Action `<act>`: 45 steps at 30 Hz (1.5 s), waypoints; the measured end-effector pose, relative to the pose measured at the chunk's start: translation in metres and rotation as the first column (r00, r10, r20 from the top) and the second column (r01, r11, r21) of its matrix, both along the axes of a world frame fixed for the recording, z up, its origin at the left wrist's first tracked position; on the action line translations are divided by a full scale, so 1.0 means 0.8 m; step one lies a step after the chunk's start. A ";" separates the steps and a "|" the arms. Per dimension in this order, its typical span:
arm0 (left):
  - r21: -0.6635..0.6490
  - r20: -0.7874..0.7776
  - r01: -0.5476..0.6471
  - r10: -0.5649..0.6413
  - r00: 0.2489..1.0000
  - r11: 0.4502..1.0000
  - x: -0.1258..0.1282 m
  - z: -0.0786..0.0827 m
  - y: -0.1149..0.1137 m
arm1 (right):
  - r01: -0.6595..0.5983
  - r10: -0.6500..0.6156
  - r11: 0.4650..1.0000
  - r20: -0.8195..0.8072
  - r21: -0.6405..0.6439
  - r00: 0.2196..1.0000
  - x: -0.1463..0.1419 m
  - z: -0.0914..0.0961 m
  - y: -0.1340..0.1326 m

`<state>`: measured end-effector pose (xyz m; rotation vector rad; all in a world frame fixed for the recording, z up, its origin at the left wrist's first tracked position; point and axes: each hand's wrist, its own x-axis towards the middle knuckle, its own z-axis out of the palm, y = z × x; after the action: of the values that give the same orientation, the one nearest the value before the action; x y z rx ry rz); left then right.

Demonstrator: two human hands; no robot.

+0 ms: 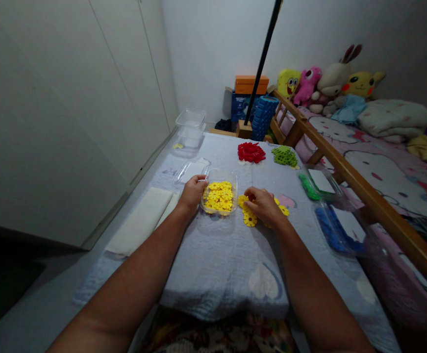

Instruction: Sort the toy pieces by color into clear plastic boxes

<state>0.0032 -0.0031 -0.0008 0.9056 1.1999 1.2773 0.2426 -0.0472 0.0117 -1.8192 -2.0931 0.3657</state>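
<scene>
A clear plastic tub (232, 177) half full of yellow flower-shaped discs (220, 195) sits on a pale quilted cover. My left hand (193, 191) grips the tub's left rim, fingers curled over the edge. My right hand (263, 205) rests palm down on a loose heap of yellow discs (249, 218) just right of the tub, fingers curled on them. Whether it has picked any up is hidden under the hand.
Farther back lie a red disc pile (251, 152) and a green disc pile (285, 156). Clear tubs hold green discs (309, 188) and blue discs (333, 230) at right. A lid (191, 170), empty stacked tubs (190, 127), a wooden bed rail (360, 186) and plush toys (331, 78) surround.
</scene>
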 end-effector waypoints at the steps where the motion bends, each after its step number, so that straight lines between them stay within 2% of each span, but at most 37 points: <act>1: 0.000 0.002 0.003 -0.003 1.000 1.000 0.000 0.000 0.000 | 0.006 -0.006 1.000 -0.009 0.010 1.000 0.000 0.000 0.000; 8: 0.002 -0.006 0.007 -0.007 1.000 1.000 -0.001 -0.003 0.001 | 0.036 -0.030 0.996 -0.072 0.084 0.997 0.007 -0.004 0.000; 11: 0.010 -0.025 -0.009 0.009 1.000 1.000 -0.001 -0.002 0.001 | 0.049 -0.018 0.990 -0.228 0.133 0.973 0.008 0.001 0.002; 14: 0.001 -0.016 -0.009 0.009 1.000 1.000 0.000 0.001 0.000 | 0.072 0.012 0.979 -0.404 0.192 0.915 0.000 0.008 0.000; 17: -0.003 -0.010 -0.012 0.012 1.000 1.000 0.001 0.003 -0.001 | 0.047 0.069 0.972 -0.467 0.231 0.882 -0.020 0.013 -0.006; 24: -0.004 0.015 -0.002 0.002 1.000 1.000 0.000 0.000 0.000 | -0.125 0.167 0.977 -0.260 0.172 0.951 -0.066 0.015 -0.017; 27: -0.003 0.012 -0.001 0.001 1.000 1.000 -0.001 -0.002 0.001 | -0.180 0.204 0.974 -0.182 0.138 0.962 -0.073 0.014 -0.018; 32: 0.000 0.007 0.002 -0.002 1.000 1.000 -0.001 -0.002 0.001 | -0.202 0.218 0.969 -0.104 0.145 0.970 -0.071 0.014 -0.017; 35: -0.003 0.006 0.001 -0.001 1.000 1.000 0.000 -0.001 0.000 | -0.144 0.170 0.969 -0.118 0.202 0.978 -0.063 0.014 -0.015; 40: -0.002 -0.011 -0.005 0.005 1.000 1.000 0.000 0.002 -0.001 | 0.076 -0.029 0.957 -0.169 0.279 0.985 -0.039 0.007 -0.005; 45: -0.007 -0.007 -0.010 0.010 1.000 1.000 0.000 0.001 0.000 | 0.153 -0.148 0.961 -0.040 0.232 0.988 -0.024 -0.010 0.002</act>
<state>0.0034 -0.0032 0.0003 0.9010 1.2151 1.2778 0.2235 -0.0459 0.0039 -1.8081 -1.8785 0.0935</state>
